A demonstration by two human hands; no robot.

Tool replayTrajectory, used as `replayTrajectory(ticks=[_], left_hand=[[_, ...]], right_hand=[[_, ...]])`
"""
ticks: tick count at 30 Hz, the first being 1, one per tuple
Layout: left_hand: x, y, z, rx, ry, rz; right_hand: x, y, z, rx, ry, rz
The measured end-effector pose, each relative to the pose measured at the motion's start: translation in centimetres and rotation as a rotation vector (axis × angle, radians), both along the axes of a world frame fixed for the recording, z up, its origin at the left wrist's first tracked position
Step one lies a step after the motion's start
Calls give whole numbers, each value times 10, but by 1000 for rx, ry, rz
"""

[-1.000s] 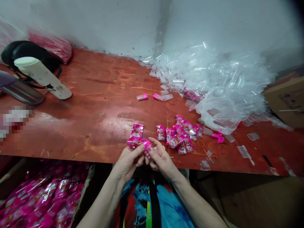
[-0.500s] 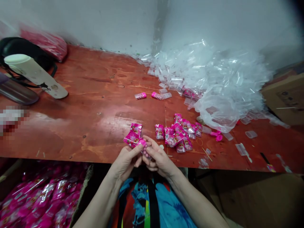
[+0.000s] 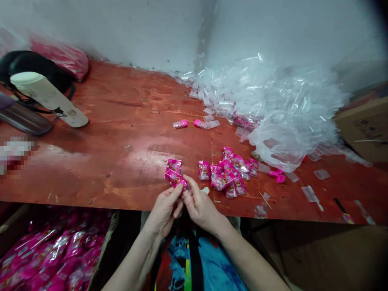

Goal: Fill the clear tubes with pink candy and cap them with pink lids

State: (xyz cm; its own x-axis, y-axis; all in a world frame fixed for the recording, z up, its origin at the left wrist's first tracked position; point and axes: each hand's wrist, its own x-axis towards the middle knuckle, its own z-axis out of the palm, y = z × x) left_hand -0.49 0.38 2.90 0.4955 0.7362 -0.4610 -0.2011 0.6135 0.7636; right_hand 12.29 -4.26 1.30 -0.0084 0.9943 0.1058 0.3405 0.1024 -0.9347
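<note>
Fingers of my left hand (image 3: 166,208) pinch the lower end of a pink candy packet (image 3: 175,178) near the table's front edge. My right hand (image 3: 198,204) is closed at the same packet's right end, its fingertips meeting those of the left. What else lies between the fingers is mostly hidden. Just behind the held packet lies another pink packet (image 3: 173,165). To the right are a single packet (image 3: 204,170) and a heap of several pink packets (image 3: 224,178). Farther back lie two small clear tubes with pink caps, a left one (image 3: 180,124) and a right one (image 3: 200,124).
Clear empty tubes (image 3: 260,89) and a plastic bag (image 3: 274,141) pile against the wall. Pink caps (image 3: 278,175) lie on the right. Bottles (image 3: 45,97) and a black case stand at left. A box of pink packets (image 3: 54,254) sits below the table (image 3: 106,161).
The pink-capped tube of pink candies between my hands is no longer visible. A packet is now pinched there, tilted differently. The whole view has shifted slightly.
</note>
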Motion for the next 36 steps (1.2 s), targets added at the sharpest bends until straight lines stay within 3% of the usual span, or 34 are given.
replayTrajectory(ticks=[2, 4, 7, 9, 15, 20, 25, 30, 33, 36], left_hand=[[1, -3, 0, -2, 4, -6], [1, -6, 0, -8, 3, -24], [2, -9, 2, 8, 16, -30], [3, -10, 1, 10, 6, -21], [3, -11, -3, -32, -10, -30], [-4, -4, 2, 1, -20, -24], [2, -9, -2, 92, 63, -99], [13, -12, -7, 219, 196, -90], [18, -10, -5, 203, 219, -149], [19, -4, 3, 346, 320, -201]], right_hand=[[1, -1, 2, 8, -17, -47], [3, 0, 1, -80, 243, -21], [4, 1, -4, -320, 748, 144], [3, 1, -6, -373, 876, 177], [7, -1, -2, -103, 389, 13], [12, 0, -8, -192, 629, 142], [11, 2, -13, -168, 632, 11], [4, 1, -16, -194, 569, -142], [5, -2, -7, -171, 329, -200], [19, -6, 13, -68, -147, -282]])
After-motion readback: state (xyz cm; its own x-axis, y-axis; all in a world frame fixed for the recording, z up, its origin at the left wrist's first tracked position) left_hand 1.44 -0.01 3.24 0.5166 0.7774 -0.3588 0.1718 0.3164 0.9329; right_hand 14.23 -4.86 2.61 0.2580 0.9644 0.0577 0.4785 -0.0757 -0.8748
